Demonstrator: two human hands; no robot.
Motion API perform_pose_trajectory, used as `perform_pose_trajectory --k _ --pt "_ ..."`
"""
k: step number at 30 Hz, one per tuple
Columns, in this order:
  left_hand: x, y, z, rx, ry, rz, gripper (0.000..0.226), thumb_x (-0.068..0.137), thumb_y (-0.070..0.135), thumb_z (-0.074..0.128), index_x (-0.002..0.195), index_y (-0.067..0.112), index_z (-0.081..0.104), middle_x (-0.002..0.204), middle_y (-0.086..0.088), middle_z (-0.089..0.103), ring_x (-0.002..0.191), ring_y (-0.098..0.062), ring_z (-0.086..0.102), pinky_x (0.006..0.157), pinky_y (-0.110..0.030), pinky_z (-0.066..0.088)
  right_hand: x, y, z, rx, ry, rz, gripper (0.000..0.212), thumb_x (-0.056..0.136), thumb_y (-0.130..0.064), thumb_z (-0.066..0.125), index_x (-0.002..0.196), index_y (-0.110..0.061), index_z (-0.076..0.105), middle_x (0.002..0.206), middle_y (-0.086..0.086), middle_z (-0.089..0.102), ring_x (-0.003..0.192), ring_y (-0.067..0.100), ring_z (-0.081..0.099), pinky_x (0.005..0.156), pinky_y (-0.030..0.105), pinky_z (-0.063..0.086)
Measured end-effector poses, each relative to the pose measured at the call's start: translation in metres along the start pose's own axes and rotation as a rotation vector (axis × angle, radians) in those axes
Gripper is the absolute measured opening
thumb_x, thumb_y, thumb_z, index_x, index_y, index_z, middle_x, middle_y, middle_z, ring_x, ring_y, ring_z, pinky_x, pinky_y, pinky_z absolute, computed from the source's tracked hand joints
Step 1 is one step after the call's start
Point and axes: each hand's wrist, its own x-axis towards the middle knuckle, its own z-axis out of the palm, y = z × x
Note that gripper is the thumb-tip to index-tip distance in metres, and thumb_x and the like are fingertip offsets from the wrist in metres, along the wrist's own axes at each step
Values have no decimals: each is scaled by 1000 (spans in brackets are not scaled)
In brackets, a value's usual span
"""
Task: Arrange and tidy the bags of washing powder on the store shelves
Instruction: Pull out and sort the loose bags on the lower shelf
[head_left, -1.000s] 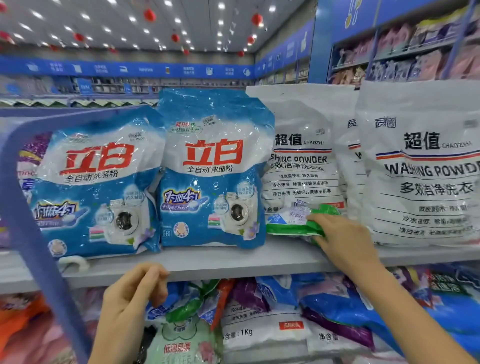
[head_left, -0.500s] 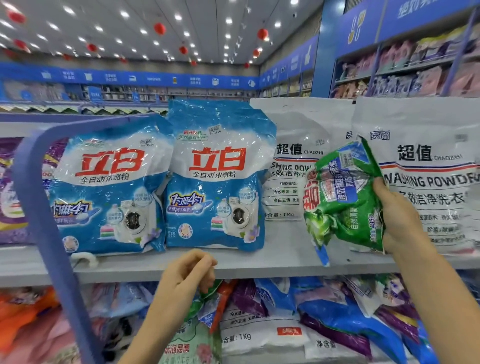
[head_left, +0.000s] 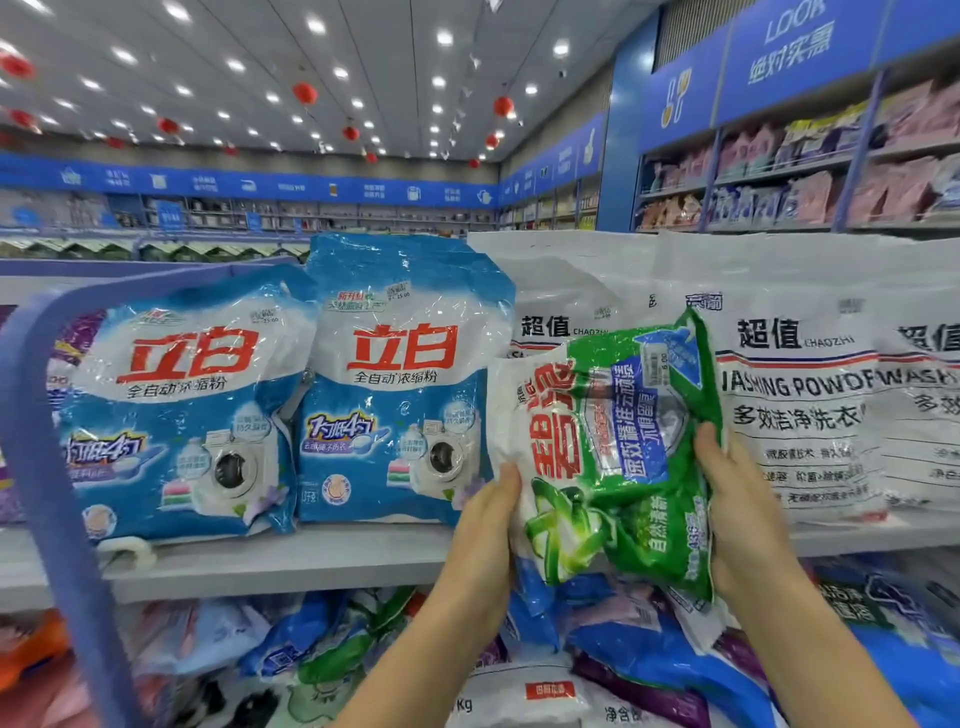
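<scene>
Your left hand (head_left: 483, 525) has risen to join your right hand (head_left: 737, 514); both now grip the green bag (head_left: 623, 457) by opposite edges, clear of the shelf (head_left: 311, 561), blue bags (head_left: 400, 384) at its 9 o'clock. Judged: placement still pending.

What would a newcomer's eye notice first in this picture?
A crinkled green plastic bag of washing powder, held in front of the grey shelf between the left hand and the right hand. Behind it, shiny blue bags stand at left, big white bags at right.
</scene>
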Motion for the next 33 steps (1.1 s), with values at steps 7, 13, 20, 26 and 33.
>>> perform_pose_trajectory --k 7,13,20,26,33 --pt "3 51 -17 679 -77 427 23 96 26 51 102 6 62 96 -11 71 89 -25 68 77 -40 55 -7 43 -16 20 162 177 21 99 -30 42 101 -15 57 82 2 75 71 18 72 52 35 57" --pt "18 112 0 1336 -199 626 17 92 38 53 77 34 48 70 11 55 54 3 50 50 -15 38 -14 69 -27 21 -31 356 34 96 -8 46 130 0 43 111 19 66 92 34 67 69 49 58" --pt "35 142 23 1880 -512 578 34 92 45 53 85 12 55 67 6 51 55 -5 43 53 -27 33 1 31 -28 -252 -159 -87 54 73 -52 69 121 -49 44 125 -21 56 113 -12 51 84 17 40" --pt "28 139 16 1888 -559 616 38 91 47 51 94 10 55 62 6 47 51 -6 39 52 -27 34 26 4 6 -264 -244 -126 29 70 -39 64 87 -15 62 85 4 73 78 18 70 61 26 57" --pt "21 139 -12 1918 -380 629 39 88 52 53 67 20 45 59 5 46 53 -8 41 58 -33 37 29 -28 27 -253 -392 -347 17 75 -29 63 76 -12 61 70 -1 73 61 14 70 50 24 55"
